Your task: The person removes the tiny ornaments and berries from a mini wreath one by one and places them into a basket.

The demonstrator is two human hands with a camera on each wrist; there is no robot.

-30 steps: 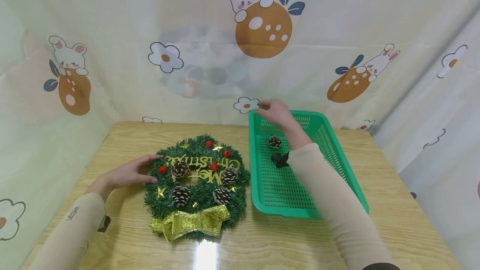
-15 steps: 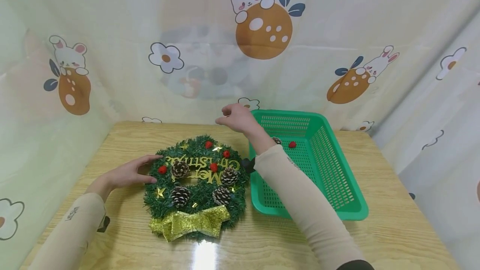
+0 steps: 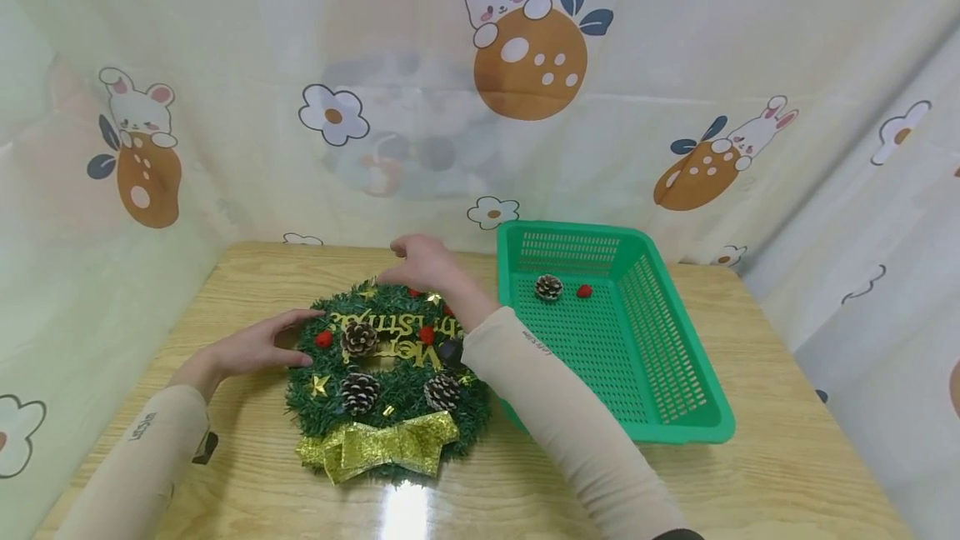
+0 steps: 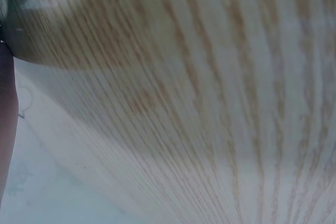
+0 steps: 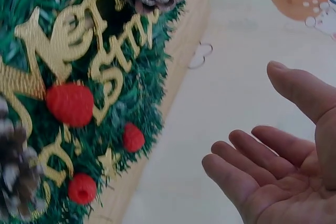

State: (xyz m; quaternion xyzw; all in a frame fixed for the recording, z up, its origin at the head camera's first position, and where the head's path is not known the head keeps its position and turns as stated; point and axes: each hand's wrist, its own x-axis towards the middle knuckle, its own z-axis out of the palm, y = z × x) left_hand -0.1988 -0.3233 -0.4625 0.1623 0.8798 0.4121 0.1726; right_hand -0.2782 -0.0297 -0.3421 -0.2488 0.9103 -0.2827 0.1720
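I log: table (image 3: 765,440), under the wreath (image 3: 405,402); green basket (image 3: 592,365), right of it; wreath, lying flat; left hand (image 3: 255,346), touching its left edge, fingers parted; right hand (image 3: 429,265), above its far edge, fingers loosely spread, empty; pinecone (image 3: 548,287), red berry (image 3: 584,292), right of it, basketed.

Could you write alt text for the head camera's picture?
A decorated Christmas wreath lies on a wooden table, a person's left hand at its left edge and right hand over its far edge. Beside it, a green basket holds a pinecone and a red berry.
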